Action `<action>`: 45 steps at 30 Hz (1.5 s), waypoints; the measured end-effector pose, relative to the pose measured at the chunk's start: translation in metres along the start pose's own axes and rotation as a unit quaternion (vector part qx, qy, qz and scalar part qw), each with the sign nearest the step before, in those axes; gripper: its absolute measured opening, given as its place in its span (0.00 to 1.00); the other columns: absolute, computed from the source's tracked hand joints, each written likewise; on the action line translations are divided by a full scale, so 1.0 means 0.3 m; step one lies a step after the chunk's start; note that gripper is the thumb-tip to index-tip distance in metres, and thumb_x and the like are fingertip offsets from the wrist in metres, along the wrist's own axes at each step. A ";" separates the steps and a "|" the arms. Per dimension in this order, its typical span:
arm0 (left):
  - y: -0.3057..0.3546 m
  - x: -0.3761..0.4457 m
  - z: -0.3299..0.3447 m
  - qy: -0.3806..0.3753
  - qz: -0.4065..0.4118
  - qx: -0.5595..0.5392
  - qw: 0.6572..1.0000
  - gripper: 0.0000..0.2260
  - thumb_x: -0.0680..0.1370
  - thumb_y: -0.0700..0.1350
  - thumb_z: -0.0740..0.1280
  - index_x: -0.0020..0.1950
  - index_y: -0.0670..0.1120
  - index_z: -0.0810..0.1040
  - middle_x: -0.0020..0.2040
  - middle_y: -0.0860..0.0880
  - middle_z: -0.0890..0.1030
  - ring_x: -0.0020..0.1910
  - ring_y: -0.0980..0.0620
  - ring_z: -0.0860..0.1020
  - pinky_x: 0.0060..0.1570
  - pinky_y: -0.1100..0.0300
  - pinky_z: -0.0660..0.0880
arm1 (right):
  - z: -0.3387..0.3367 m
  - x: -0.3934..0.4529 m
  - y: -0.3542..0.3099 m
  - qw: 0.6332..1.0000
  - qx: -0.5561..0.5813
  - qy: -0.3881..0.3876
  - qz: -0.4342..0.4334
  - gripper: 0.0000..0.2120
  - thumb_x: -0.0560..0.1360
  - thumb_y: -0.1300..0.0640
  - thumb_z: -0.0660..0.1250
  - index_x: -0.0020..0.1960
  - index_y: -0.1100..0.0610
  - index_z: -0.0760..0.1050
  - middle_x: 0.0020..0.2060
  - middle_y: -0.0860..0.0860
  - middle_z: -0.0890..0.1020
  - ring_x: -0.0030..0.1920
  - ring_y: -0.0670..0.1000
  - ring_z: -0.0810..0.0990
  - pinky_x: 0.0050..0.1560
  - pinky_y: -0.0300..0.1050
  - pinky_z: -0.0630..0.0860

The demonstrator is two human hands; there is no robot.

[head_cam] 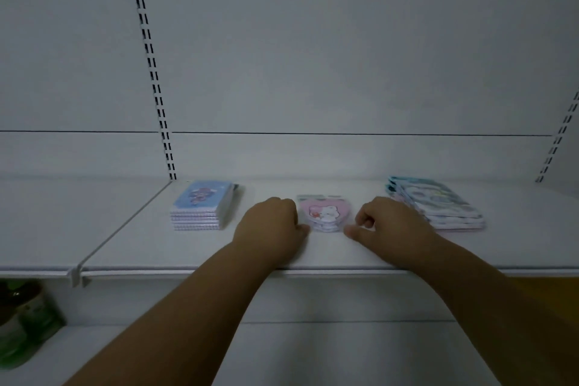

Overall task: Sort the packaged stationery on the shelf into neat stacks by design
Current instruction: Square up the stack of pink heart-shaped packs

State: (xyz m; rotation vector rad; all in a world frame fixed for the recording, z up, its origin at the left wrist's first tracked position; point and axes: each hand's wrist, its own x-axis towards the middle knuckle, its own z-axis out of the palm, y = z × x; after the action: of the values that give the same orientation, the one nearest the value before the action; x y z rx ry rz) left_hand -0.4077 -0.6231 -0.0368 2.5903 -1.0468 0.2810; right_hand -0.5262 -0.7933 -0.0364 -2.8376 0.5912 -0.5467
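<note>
On the white shelf (175,247), a small stack of pink heart-shaped packs (324,213) with a white cartoon figure lies in the middle. My left hand (271,222) sits against its left side, fingers curled and thumb at the front left corner. My right hand (388,222) is just right of it with fingers curled. Its thumb tip reaches the front right corner, and a narrow gap separates the fingers from the packs. A squared stack of blue notebooks (203,207) stands to the left. A fanned pile of pale blue packs (438,204) lies to the right.
A white divider rail (122,226) runs front to back left of the notebooks. Slotted uprights (153,72) climb the back panel. On the lower shelf at far left stand green packaged goods (28,323). Something yellow (539,288) shows below the shelf edge at right.
</note>
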 end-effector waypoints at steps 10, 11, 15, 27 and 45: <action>0.001 -0.020 -0.013 0.015 0.001 0.030 0.999 0.12 0.79 0.54 0.64 0.51 0.46 0.80 0.48 0.48 0.80 0.47 0.48 0.78 0.44 0.57 0.72 | 0.002 -0.011 -0.023 0.999 -0.021 0.019 -0.029 0.17 0.75 0.40 0.65 0.46 0.54 0.80 0.43 0.50 0.76 0.43 0.48 0.74 0.44 0.41 0.65; -0.001 -0.021 -0.013 0.017 0.006 0.032 0.999 0.12 0.79 0.53 0.64 0.51 0.46 0.80 0.49 0.48 0.80 0.48 0.48 0.78 0.45 0.57 0.73 | -0.001 -0.016 -0.027 0.999 -0.025 0.021 -0.027 0.17 0.75 0.40 0.65 0.46 0.54 0.80 0.43 0.50 0.76 0.43 0.48 0.74 0.43 0.41 0.66; -0.011 -0.023 -0.015 0.021 0.017 0.026 0.999 0.12 0.79 0.53 0.63 0.51 0.46 0.80 0.49 0.48 0.80 0.48 0.48 0.78 0.44 0.58 0.72 | -0.006 -0.026 -0.040 0.999 -0.036 0.013 -0.016 0.17 0.75 0.39 0.65 0.46 0.53 0.81 0.43 0.49 0.77 0.42 0.48 0.74 0.43 0.40 0.66; -0.031 -0.024 0.000 0.030 0.009 -0.008 0.999 0.12 0.78 0.54 0.65 0.52 0.46 0.80 0.48 0.47 0.81 0.47 0.47 0.79 0.45 0.57 0.72 | -0.011 -0.026 -0.044 1.000 -0.003 0.008 0.019 0.14 0.74 0.43 0.68 0.43 0.55 0.80 0.39 0.48 0.76 0.40 0.47 0.73 0.42 0.41 0.66; -0.023 -0.033 -0.011 0.035 -0.039 -0.031 0.998 0.15 0.76 0.56 0.68 0.55 0.48 0.78 0.51 0.50 0.80 0.48 0.50 0.78 0.46 0.58 0.75 | 0.018 -0.011 -0.029 0.998 0.034 0.038 -0.025 0.11 0.74 0.47 0.70 0.50 0.53 0.77 0.45 0.48 0.74 0.41 0.46 0.72 0.44 0.39 0.65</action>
State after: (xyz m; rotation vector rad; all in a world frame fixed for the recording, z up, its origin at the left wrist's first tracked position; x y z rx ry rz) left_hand -0.4102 -0.6110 -0.0382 2.5392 -0.9149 0.3130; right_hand -0.5237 -0.7835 -0.0401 -2.7840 0.5057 -0.6721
